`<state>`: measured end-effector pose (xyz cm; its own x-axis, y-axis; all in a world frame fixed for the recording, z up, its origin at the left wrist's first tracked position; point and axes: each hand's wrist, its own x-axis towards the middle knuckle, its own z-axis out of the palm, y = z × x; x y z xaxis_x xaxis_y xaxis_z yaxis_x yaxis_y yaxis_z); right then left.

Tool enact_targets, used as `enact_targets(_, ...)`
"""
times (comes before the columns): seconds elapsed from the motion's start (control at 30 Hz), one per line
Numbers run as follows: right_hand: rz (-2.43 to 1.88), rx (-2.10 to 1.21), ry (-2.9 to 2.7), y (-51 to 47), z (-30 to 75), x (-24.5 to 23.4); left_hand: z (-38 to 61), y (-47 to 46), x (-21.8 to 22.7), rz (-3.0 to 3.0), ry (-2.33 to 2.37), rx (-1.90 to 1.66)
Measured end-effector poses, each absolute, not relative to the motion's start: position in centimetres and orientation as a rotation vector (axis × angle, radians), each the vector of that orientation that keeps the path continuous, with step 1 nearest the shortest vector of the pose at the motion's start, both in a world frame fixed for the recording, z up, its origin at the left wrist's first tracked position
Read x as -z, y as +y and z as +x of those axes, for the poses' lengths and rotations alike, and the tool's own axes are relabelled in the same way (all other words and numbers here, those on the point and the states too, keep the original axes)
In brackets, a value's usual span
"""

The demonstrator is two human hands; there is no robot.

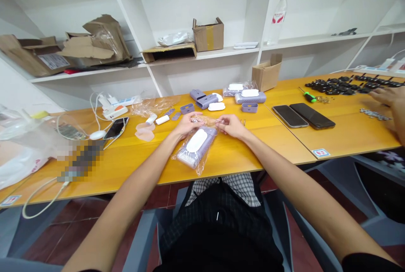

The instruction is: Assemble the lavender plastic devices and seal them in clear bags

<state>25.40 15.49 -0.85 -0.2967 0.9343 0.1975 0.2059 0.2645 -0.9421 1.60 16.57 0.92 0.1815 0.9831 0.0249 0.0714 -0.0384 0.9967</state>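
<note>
On the table in front of me lies a purple plastic case (206, 140) with a white oval piece (196, 140) on its top face, inside a clear plastic bag (202, 163). My left hand (189, 123) pinches the far left part of the bag's mouth. The far right part of that mouth is between the closed fingers of my right hand (231, 126). Beyond my hands are several similar purple housings (207, 101), a white oval cover (217, 106) and a short purple cap (249, 108).
Two dark phones (290, 116) lie to the right, near a green screwdriver (310, 96) and many black parts (335, 85). A co-worker's hand (387, 94) is at the far right. Leftward are white cylinders (162, 120), a charging phone (116, 128) and cables. Shelves with cardboard boxes (208, 35) stand behind.
</note>
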Motion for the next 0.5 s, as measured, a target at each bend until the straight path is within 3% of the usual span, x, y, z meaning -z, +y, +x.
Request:
enact_targets(0.2, -1.106, -0.85, -1.909, 15.0, 25.2, 0.1, 2.2, 15.9, -1.5, 1.496, 1.077, -1.046)
enact_targets(0.5, -1.087, -0.856, -1.977, 15.0, 24.8, 0.2, 2.8, 16.0, -2.1, 1.556, 1.113, -0.933)
